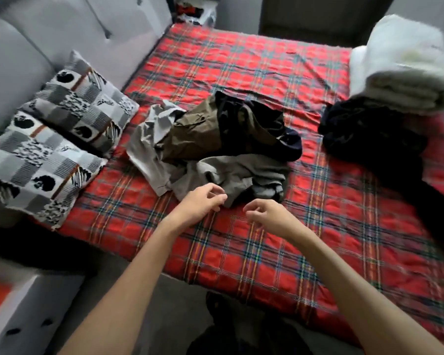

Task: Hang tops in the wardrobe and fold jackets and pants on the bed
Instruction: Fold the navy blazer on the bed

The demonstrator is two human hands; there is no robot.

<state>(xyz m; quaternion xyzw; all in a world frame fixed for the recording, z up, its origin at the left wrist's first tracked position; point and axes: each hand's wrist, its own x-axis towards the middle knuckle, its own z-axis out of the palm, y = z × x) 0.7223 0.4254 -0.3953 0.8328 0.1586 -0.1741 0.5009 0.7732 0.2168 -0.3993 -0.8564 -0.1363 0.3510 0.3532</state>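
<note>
- Hands: left hand (203, 201) and right hand (264, 213) hover at frame centre, fingers loosely curled, both released, gripping nothing.
- Left fingertips (222, 198) at near edge of crumpled grey fabric garment (241, 172); contact unclear.
- Pile mid-frame on red tartan bed sheet (241, 252): grey garment in front, rumpled olive-green garment (190, 139) behind, black-and-navy garment (254, 124) to its right.
- Heap of dark clothing (369, 139) at right, against folded white fluffy blanket (405, 65), upper right.
- Two grey-black patchwork pillows (57, 139) at left.
</note>
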